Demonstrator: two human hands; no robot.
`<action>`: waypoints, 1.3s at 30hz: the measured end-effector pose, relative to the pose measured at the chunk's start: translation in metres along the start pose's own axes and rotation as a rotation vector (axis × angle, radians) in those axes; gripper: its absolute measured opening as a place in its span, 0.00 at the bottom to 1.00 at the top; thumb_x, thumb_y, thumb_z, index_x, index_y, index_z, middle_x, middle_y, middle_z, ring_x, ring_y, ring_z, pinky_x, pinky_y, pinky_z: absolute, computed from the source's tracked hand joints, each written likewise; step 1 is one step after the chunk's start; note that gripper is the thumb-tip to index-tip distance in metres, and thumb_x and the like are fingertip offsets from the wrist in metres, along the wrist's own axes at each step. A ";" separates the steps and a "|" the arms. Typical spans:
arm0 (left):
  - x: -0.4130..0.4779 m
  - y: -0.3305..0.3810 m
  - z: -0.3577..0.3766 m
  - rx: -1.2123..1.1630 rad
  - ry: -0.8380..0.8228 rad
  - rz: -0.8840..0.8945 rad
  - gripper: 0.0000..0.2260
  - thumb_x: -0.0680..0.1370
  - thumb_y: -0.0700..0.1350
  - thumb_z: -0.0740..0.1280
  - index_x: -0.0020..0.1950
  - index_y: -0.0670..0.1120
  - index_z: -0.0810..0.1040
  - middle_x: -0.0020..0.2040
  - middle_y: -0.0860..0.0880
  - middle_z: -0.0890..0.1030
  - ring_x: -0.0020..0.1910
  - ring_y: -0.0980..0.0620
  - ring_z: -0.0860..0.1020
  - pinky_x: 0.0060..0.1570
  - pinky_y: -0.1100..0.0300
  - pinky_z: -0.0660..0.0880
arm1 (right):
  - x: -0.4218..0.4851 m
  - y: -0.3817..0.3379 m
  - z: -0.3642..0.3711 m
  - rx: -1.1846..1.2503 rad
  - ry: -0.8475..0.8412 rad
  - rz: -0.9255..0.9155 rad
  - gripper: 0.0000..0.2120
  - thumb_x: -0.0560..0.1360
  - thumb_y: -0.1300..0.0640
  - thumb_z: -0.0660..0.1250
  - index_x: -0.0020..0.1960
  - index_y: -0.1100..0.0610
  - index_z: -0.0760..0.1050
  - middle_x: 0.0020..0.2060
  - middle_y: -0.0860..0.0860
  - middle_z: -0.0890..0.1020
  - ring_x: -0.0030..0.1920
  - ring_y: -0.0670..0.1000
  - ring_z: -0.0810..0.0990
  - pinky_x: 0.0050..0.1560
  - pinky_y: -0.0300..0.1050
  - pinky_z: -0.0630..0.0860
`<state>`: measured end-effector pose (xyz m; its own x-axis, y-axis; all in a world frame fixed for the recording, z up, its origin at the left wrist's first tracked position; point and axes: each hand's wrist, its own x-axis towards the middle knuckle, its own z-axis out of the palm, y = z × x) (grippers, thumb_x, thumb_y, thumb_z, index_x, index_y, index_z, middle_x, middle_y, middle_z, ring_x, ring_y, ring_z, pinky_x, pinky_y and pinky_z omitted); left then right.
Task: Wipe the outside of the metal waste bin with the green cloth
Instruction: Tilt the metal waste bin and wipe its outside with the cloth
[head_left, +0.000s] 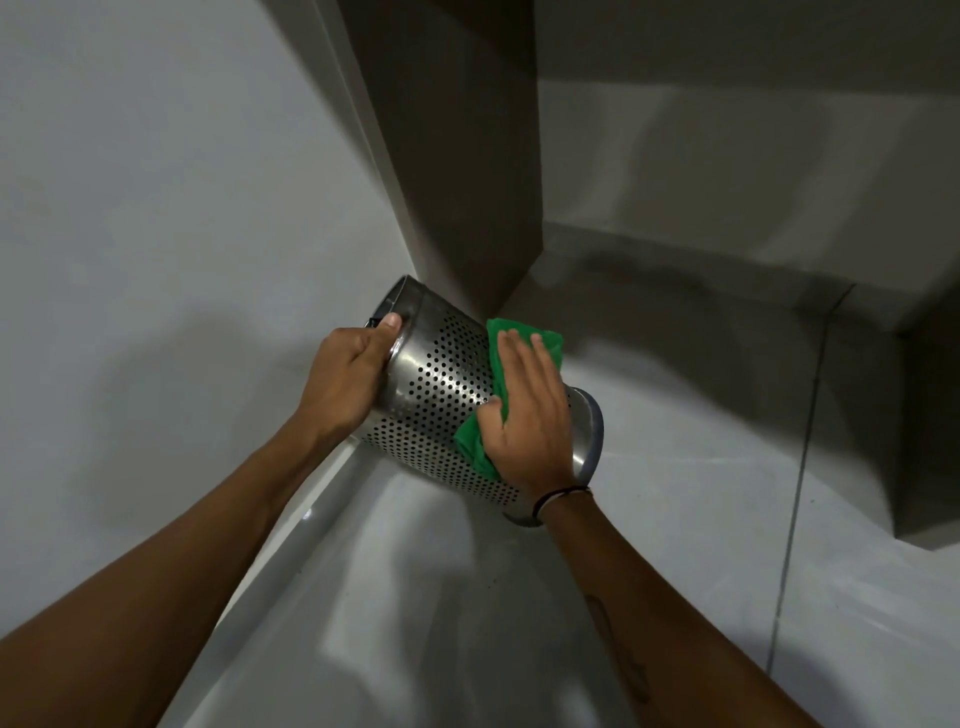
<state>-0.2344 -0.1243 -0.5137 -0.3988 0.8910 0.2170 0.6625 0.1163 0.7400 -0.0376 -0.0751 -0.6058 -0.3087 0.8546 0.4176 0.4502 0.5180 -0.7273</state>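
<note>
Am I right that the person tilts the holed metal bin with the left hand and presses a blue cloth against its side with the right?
Nearly right, but the cloth is green, not blue, as the head view shows. The rest holds: the left hand grips the rim of the tilted, perforated metal bin, and the right hand presses the cloth flat against its side.

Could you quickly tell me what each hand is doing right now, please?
Left hand: closed on the rim of the metal waste bin.
Right hand: flat, fingers open, pressing the green cloth against the bin.
</note>
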 end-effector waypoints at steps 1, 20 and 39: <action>-0.001 -0.001 -0.001 0.001 0.002 0.006 0.31 0.88 0.55 0.60 0.24 0.50 0.66 0.19 0.54 0.69 0.18 0.58 0.66 0.24 0.70 0.62 | 0.000 -0.006 0.003 0.001 0.007 -0.013 0.36 0.75 0.58 0.61 0.82 0.62 0.65 0.82 0.57 0.69 0.86 0.59 0.60 0.85 0.64 0.61; -0.004 0.001 0.000 0.032 0.023 0.030 0.31 0.89 0.53 0.58 0.24 0.51 0.63 0.18 0.54 0.68 0.18 0.58 0.66 0.25 0.68 0.63 | 0.001 -0.038 0.011 0.075 0.037 -0.015 0.31 0.77 0.61 0.59 0.80 0.62 0.69 0.81 0.58 0.71 0.85 0.61 0.62 0.84 0.68 0.58; -0.006 0.006 -0.001 0.109 0.039 0.071 0.32 0.88 0.56 0.57 0.31 0.34 0.69 0.26 0.37 0.74 0.25 0.38 0.73 0.31 0.47 0.73 | -0.008 -0.011 0.006 0.012 0.011 -0.086 0.35 0.73 0.65 0.62 0.81 0.62 0.68 0.82 0.58 0.69 0.85 0.63 0.60 0.86 0.63 0.59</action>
<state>-0.2285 -0.1295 -0.5096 -0.3713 0.8812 0.2926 0.7543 0.1025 0.6484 -0.0453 -0.0879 -0.6049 -0.3364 0.8071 0.4852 0.4126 0.5894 -0.6945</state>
